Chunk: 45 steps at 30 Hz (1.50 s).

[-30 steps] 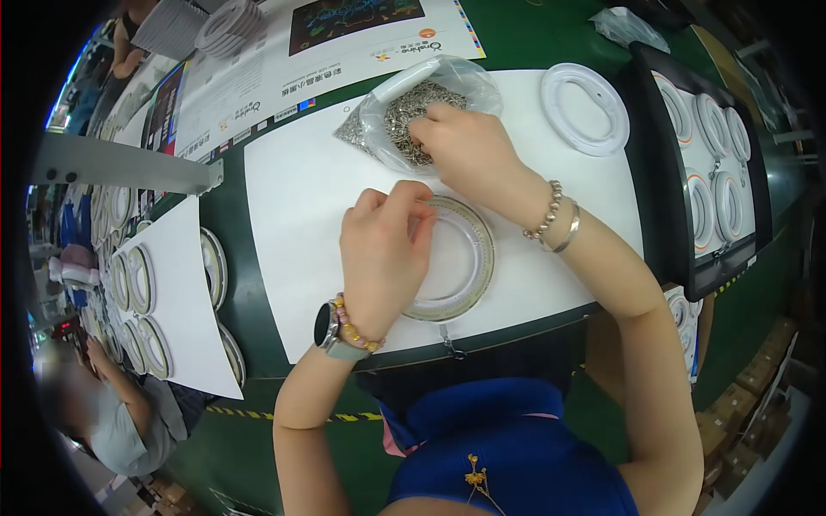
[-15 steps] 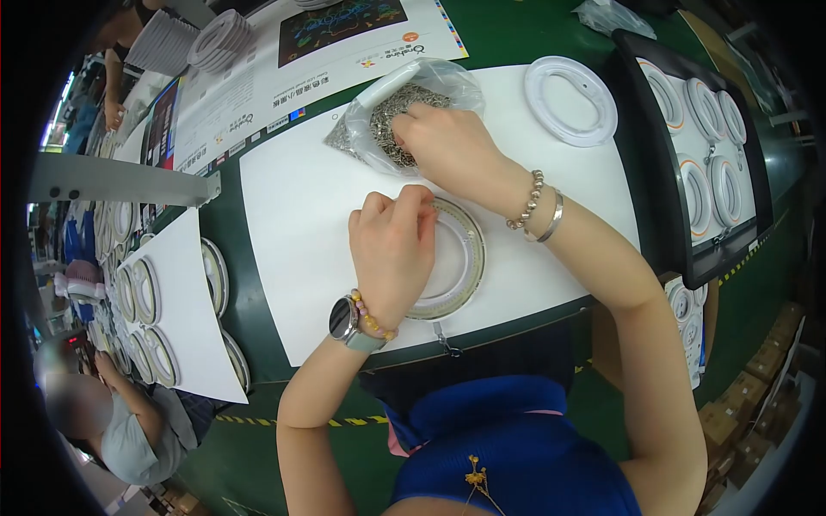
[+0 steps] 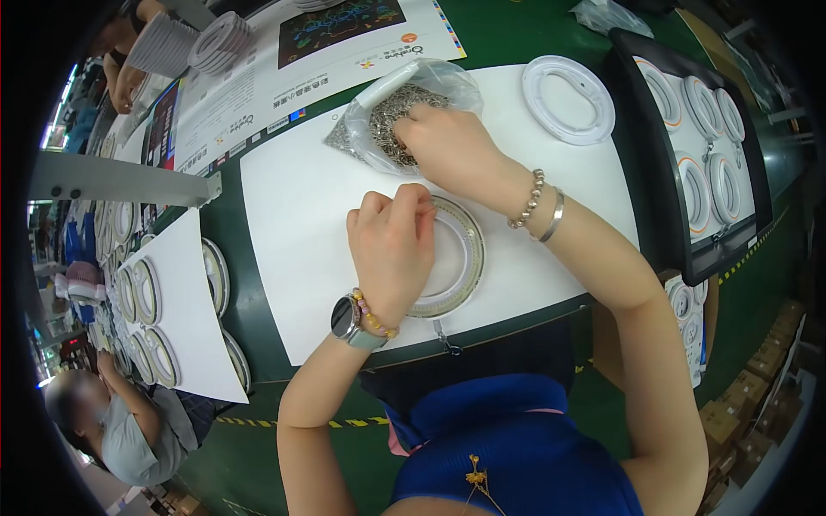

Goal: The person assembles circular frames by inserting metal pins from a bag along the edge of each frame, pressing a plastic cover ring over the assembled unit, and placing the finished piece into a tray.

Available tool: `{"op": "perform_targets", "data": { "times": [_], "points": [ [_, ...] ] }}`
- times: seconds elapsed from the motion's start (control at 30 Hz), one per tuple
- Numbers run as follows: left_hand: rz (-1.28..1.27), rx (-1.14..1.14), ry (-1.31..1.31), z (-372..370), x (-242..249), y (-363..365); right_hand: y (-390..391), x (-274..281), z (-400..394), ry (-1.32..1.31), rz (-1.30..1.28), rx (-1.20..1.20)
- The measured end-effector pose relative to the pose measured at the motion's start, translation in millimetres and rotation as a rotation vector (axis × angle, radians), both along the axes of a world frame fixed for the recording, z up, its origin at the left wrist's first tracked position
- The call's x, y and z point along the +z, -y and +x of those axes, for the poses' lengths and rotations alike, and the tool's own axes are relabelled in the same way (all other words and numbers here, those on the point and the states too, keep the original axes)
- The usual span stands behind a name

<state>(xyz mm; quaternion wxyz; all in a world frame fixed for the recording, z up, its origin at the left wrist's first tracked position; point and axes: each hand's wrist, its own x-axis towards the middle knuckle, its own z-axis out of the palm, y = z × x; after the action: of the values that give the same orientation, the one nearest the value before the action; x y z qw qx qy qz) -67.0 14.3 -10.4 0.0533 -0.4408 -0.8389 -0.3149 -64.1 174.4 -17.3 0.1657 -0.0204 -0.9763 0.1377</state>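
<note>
My right hand (image 3: 443, 142) dips its fingertips into an open clear plastic bag (image 3: 460, 82) of small metal screws (image 3: 391, 116). Its fingers are bent together, and what they pinch is hidden among the pieces. Below and left, my left hand (image 3: 391, 245) rests over the left side of a white ring (image 3: 469, 258) with a cream band. The left fingers are pressed together at the ring's upper edge; anything between them is too small to make out. A short lead with a connector (image 3: 446, 342) hangs from the ring's lower edge. White paper (image 3: 318, 215) lies under the ring and bag.
Another white ring (image 3: 568, 101) lies at the upper right. Beyond it, a black tray (image 3: 680, 232) holds several rings. More rings lie on a white sheet (image 3: 194, 301) at the left, beside a grey metal bar (image 3: 129, 178). A person (image 3: 142, 430) sits lower left; another person's hand (image 3: 125, 90) is upper left.
My two hands have barely moved and keep their poses. The seated person's head at the lower left has shifted slightly, and the other person's hand at the upper left has moved.
</note>
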Motion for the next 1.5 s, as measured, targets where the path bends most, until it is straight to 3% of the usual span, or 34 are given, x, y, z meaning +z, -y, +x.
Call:
{"op": "perform_targets", "data": {
  "times": [0.4,0.63,0.73,0.83,1.03,1.4,1.5],
  "points": [
    [-0.066,-0.034,-0.091,0,3,-1,-2,0,3,-0.094,-0.225,-0.038],
    [-0.065,-0.004,0.018,-32,36,0,-2,13,21,-0.235,-0.319,-0.05],
    [-0.048,-0.08,-0.105,-66,38,-13,16,33,41,-0.125,-0.594,-0.062],
    [-0.115,-0.183,-0.233,-91,18,-33,46,42,60,0.126,-0.69,-0.043],
    [-0.179,-0.19,-0.292,-90,3,-46,83,19,70,0.059,-0.621,0.251],
    [-0.031,-0.135,-0.277,-87,1,-43,92,8,69,0.048,-0.354,0.336],
    [-0.004,-0.142,-0.159,-87,5,-41,94,8,69,0.066,-0.329,0.334]
  ]
}}
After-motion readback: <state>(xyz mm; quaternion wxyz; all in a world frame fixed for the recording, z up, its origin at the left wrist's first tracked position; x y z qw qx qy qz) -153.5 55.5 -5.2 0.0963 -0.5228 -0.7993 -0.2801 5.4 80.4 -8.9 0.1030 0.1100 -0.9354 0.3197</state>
